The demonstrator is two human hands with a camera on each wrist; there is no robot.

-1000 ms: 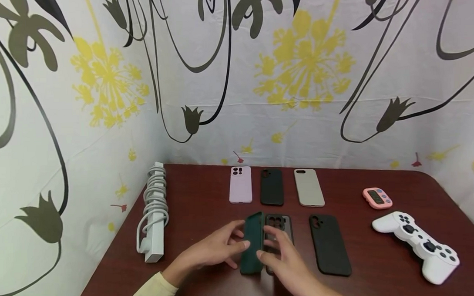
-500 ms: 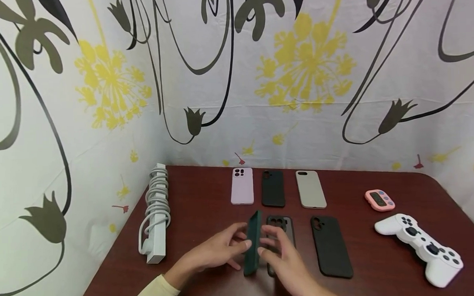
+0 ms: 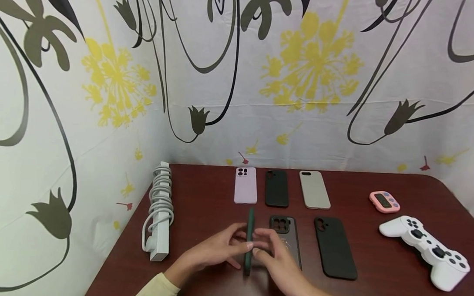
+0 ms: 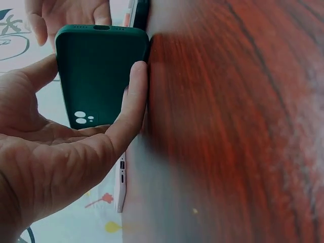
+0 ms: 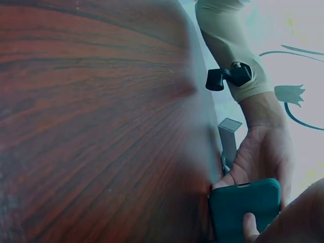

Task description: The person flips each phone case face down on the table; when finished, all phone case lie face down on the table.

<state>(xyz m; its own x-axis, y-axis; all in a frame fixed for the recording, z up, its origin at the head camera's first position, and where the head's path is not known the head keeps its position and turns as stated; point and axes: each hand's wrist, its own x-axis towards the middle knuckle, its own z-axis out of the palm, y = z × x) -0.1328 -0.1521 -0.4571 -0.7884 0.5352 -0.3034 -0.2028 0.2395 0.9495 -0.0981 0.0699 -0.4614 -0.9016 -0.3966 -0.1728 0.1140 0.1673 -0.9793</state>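
A dark green phone case [image 3: 249, 237] stands on its long edge at the table's front middle, seen edge-on from the head. My left hand [image 3: 215, 250] holds it: in the left wrist view the thumb meets its upper edge and a finger lies along the lower edge. That view looks into the case's inner side, with small camera holes at the far end. My right hand [image 3: 279, 262] is on the case's other side, its relaxed fingertips at the back face. In the right wrist view one fingertip [image 5: 249, 225] overlaps that face; whether it presses cannot be told.
A grey clear-backed case [image 3: 289, 237] and a black case [image 3: 335, 248] lie to the right. Lilac [image 3: 245, 185], dark [image 3: 276, 188] and beige [image 3: 314, 189] cases line the back. A game controller [image 3: 425, 251], pink timer [image 3: 385, 202] and cord-wrapped power strip [image 3: 159, 211] flank them.
The green case has turned from showing its inner face to edge-on. My right hand has shifted slightly left against it, uncovering more of the grey case. The view has drifted slightly.
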